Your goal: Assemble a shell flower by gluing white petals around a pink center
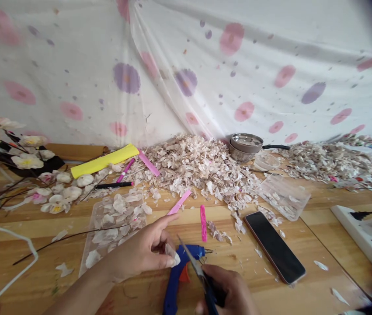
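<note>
My left hand (146,247) pinches a small white petal (175,259) between thumb and fingers, with the index finger stretched out. In my right hand (230,291) is a pair of scissors (194,262), its blades pointing up and to the left, a little to the right of the petal and apart from it. Beneath both lies a blue hot glue gun (172,284) with an orange trigger, its nozzle facing right. Beyond the hands are a light pink paper strip (179,202) and a bright pink crinkled strip (203,223). A clear tray (89,236) of white petals lies left of my left hand.
A large heap of dried petals (195,162) lies at the back, beside metal bowls (246,144). A phone (275,247) and power strip (366,236) are on the right. Left are a yellow paper roll (105,161), a dark marker (115,185) and petal flowers (28,161).
</note>
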Motion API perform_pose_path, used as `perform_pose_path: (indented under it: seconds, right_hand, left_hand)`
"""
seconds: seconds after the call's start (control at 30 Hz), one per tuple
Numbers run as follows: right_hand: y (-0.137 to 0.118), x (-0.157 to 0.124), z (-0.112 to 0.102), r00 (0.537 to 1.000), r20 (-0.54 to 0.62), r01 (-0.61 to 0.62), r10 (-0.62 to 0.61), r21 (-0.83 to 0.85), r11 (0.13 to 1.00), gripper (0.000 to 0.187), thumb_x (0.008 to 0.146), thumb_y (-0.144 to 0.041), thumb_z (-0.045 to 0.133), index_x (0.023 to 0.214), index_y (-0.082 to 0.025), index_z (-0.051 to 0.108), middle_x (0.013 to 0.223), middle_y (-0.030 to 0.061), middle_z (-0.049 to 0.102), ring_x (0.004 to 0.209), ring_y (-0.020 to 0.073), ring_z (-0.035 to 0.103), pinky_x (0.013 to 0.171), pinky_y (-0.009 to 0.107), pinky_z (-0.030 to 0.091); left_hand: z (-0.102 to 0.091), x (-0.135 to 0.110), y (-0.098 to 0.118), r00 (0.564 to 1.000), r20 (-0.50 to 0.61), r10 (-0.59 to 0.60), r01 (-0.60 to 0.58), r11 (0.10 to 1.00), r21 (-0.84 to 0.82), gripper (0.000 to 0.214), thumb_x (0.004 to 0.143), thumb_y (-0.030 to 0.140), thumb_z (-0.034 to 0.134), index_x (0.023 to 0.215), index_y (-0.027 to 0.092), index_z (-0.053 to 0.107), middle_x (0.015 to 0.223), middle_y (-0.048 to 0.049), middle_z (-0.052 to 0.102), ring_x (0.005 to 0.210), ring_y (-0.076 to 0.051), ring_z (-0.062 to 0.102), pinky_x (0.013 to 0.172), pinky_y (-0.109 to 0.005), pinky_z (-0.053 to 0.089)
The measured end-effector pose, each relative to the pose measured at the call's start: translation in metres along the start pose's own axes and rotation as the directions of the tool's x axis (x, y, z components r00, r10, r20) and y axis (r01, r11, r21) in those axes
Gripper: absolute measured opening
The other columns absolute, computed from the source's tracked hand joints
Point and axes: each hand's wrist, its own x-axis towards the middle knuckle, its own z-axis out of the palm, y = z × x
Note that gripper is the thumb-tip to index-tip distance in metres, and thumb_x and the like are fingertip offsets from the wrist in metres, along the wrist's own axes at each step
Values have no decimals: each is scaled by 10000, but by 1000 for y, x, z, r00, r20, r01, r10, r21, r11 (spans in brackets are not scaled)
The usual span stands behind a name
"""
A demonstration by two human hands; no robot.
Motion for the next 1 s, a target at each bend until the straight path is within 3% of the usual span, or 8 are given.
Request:
perform_pose_path:
  seconds: [0.13,0.3,0.47,0.73,1.0]
  right_hand:
    - [-4,16,15,991,-126,64,-36,227,972,460,596,-422,822,945,-163,669,630,-11,588,550,112,503,509,211,402]
    - [-27,33,31,952,-306,146,-34,354,924,418,552,-320,851,883,-174,642,745,32,674,560,124,551,479,218,427]
    - [-33,46,37,966,-260,126,-5,450,884,483,495,-191,877,900,-166,615,647,-15,671,549,112,569,485,192,420]
    - [-26,52,40,967,-241,63,84,545,836,628,416,-180,912,943,-164,571,585,-48,666,421,57,473,389,152,353]
    - [-18,53,58,970,-241,113,31,562,820,524,483,-275,891,899,-187,586,614,-40,655,467,65,509,398,144,362]
  left_hand:
    - [2,3,-10,999,-17,34,-35,995,-92,788,735,299,717,1400,218,302,821,19,579,789,-167,552,749,-331,367]
    - [8,6,-18,999,45,29,-21,986,-167,773,723,324,741,1361,221,318,796,25,578,755,-163,564,711,-321,361]
    - [8,6,-21,999,31,-22,26,992,-125,814,670,285,767,1340,195,314,762,42,568,723,-152,539,667,-300,340]
    - [-2,5,-23,998,-64,21,-29,991,-131,790,682,265,753,1337,171,323,747,36,608,732,-152,537,718,-315,358]
    - [3,2,-21,978,-201,54,-88,982,-165,605,805,305,660,1333,215,380,801,17,602,766,-164,559,751,-340,392]
